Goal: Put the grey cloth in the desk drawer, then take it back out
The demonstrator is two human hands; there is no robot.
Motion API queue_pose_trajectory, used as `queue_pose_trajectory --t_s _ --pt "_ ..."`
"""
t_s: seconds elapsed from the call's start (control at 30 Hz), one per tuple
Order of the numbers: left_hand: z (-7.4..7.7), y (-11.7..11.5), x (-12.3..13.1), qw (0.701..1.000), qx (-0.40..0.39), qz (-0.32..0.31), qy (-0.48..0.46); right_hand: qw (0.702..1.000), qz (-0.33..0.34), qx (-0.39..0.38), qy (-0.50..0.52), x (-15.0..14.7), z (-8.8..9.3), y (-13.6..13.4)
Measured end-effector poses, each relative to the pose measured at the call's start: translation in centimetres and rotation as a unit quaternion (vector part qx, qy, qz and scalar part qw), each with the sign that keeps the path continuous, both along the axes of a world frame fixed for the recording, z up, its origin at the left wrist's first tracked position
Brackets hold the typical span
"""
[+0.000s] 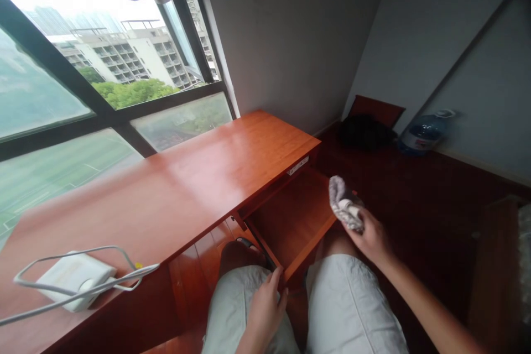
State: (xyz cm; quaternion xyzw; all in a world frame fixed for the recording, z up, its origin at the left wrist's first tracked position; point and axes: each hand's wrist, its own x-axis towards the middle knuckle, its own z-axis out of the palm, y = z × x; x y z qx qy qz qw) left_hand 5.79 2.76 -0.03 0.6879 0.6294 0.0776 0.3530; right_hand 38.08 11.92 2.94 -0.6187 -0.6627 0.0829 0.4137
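Observation:
A reddish-brown desk [194, 171] has a drawer [286, 221] pulled out toward my knees. My left hand [267, 304] grips the front left corner of the drawer, its fingers on the edge of the front panel. In my right hand [371, 238] is a bunched grey and white cloth [344, 204], held above the drawer's right side. My fingers are closed around the cloth's lower end. The visible bottom of the drawer is bare wood.
A white power adapter [78, 279] with a looped grey cable lies on the desk's near left. Windows [120, 121] border the desk's far side. On the floor at the right stand a large blue water bottle [425, 133] and a dark bundle [365, 131]. My legs flank the drawer.

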Motion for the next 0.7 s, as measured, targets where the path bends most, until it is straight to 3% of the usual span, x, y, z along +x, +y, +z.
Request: queue_pose_trajectory --t_s 0.13,0.3,0.5,0.7 --pt "-0.4 0.6 0.2 1.000 0.002 0.000 0.026 0.961 0.214 -0.106 -0.135 -7.0 -3.3 -3.5" --pt "-0.9 0.8 0.2 0.998 0.042 0.016 -0.034 0.929 0.297 -0.180 -0.129 -12.6 -3.4 -5.6" --pt "-1.1 0.6 -0.1 0.995 0.059 0.032 -0.069 0.903 0.352 -0.192 -0.155 -11.9 -3.9 -4.6" --pt "-1.9 0.3 -0.1 0.994 0.060 0.046 -0.074 0.927 0.299 -0.160 -0.162 -9.0 -4.5 -2.8"
